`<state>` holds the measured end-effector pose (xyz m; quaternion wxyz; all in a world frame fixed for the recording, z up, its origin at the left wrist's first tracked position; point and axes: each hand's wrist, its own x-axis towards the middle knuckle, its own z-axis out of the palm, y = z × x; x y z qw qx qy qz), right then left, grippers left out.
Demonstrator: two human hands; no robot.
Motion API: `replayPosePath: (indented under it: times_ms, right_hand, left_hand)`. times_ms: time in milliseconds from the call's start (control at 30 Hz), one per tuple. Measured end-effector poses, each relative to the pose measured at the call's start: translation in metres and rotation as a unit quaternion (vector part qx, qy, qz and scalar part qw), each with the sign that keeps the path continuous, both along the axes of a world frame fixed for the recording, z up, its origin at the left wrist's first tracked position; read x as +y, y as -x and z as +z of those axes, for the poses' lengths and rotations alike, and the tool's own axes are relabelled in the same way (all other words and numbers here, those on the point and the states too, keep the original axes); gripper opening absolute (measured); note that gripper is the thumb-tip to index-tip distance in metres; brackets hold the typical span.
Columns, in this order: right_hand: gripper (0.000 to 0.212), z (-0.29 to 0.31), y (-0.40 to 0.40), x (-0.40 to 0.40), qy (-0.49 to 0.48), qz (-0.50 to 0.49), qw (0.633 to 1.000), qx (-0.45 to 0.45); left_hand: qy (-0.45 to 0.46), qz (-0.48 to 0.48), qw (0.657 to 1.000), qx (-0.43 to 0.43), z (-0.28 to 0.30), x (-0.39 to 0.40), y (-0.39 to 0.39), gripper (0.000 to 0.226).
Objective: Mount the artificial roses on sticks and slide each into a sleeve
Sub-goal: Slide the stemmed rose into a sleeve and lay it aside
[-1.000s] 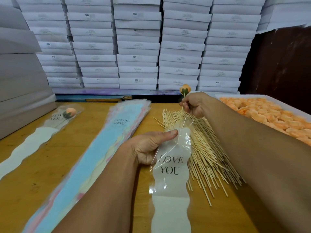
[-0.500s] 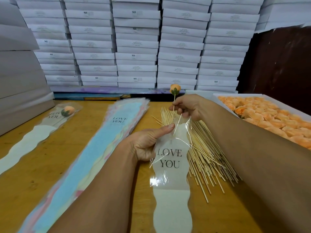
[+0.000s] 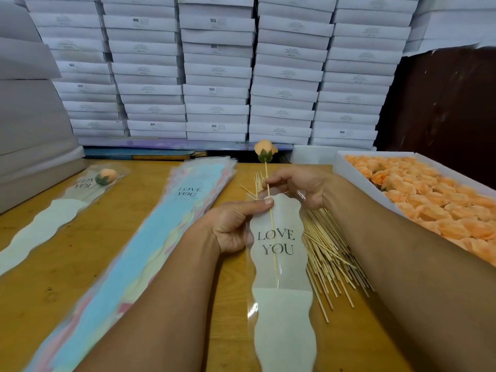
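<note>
Peach rose (image 3: 265, 149) on a stick (image 3: 271, 224), partly slid into a sleeve (image 3: 281, 264).
One finished sleeve (image 3: 53, 210) is laid aside left; the stick is pinched by the right hand (image 3: 298, 185), the sleeve mouth gripped by the left hand (image 3: 236, 224); a box of roses (image 3: 429, 200) remains.

I count two hands: left hand (image 3: 234, 229), right hand (image 3: 300, 187). Two roses on sticks: one held (image 3: 265, 151), one already sleeved (image 3: 107, 176). One sleeve in hand (image 3: 281, 264). Loose sticks (image 3: 330, 253), stacked sleeves (image 3: 150, 237) and boxed roses (image 3: 434, 200): too many to count.
</note>
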<state>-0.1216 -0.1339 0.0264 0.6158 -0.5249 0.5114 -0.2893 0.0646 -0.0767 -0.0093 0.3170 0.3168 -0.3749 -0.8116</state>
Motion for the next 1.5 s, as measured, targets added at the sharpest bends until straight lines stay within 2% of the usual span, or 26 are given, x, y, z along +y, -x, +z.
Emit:
replayPosePath:
  times_ms: [100, 233, 300, 367, 467, 567, 733, 800, 900, 1000, 1067, 1167, 1233, 1367, 1500]
  right_hand:
    - [0.016, -0.001, 0.002, 0.009, 0.012, 0.046, 0.999, 0.009]
    - [0.059, 0.002, 0.01, 0.011, 0.011, 0.013, 1.0, 0.023]
    - [0.069, 0.001, 0.01, 0.009, 0.006, -0.028, 0.999, 0.045]
    - [0.069, 0.0, 0.01, 0.005, 0.001, -0.079, 0.997, 0.014]
    - [0.07, -0.001, 0.009, 0.001, -0.018, -0.136, 0.986, -0.097]
    - [0.059, 0.001, 0.003, -0.003, -0.054, -0.157, 0.973, -0.159]
    - [0.038, -0.006, -0.007, -0.014, -0.058, -0.205, 0.956, -0.2]
    - [0.034, -0.008, -0.008, -0.012, -0.062, -0.186, 0.957, -0.214]
    - [0.031, -0.011, -0.007, -0.004, -0.047, -0.125, 0.965, -0.224]
    - [0.025, -0.01, -0.005, 0.004, -0.036, -0.086, 0.969, -0.229]
    - [0.025, -0.009, -0.002, 0.007, -0.045, -0.075, 0.972, -0.217]
    - [0.035, -0.012, 0.006, 0.009, -0.046, -0.068, 0.983, -0.164]
    - [0.026, -0.014, 0.011, 0.01, -0.029, -0.065, 0.989, -0.13]
    - [0.021, -0.016, 0.019, 0.013, -0.002, -0.059, 0.992, -0.112]
    - [0.016, -0.016, 0.018, 0.023, 0.022, -0.063, 0.995, -0.076]
  left_hand:
    - [0.012, 0.01, 1.0, 0.005, 0.0, 0.0, -0.001, 0.048]
    - [0.02, 0.012, 0.999, 0.03, 0.0, -0.001, 0.0, 0.04]
    - [0.023, 0.006, 0.999, 0.028, -0.001, -0.001, -0.001, 0.033]
    - [0.026, -0.007, 0.999, 0.027, 0.0, -0.001, -0.001, 0.025]
    - [0.032, -0.025, 0.999, 0.024, 0.001, 0.001, -0.001, 0.021]
    - [0.047, -0.046, 0.998, 0.012, 0.0, 0.002, -0.001, 0.028]
    - [0.054, -0.074, 0.996, -0.007, 0.003, 0.006, -0.003, 0.02]
    - [0.05, -0.052, 0.997, -0.002, 0.004, 0.007, -0.001, 0.025]
    - [0.046, -0.005, 0.999, -0.008, 0.001, 0.005, 0.003, 0.045]
    - [0.037, 0.009, 0.999, -0.008, 0.002, 0.005, 0.005, 0.037]
    - [0.032, 0.014, 0.999, -0.021, 0.002, 0.003, 0.004, 0.037]
    - [0.03, 0.02, 0.999, -0.033, 0.001, 0.002, 0.005, 0.044]
    - [0.037, 0.036, 0.998, -0.035, 0.001, 0.002, 0.006, 0.038]
    - [0.055, 0.071, 0.995, -0.053, -0.001, 0.0, 0.009, 0.055]
    - [0.07, 0.068, 0.993, -0.068, -0.003, -0.001, 0.012, 0.061]
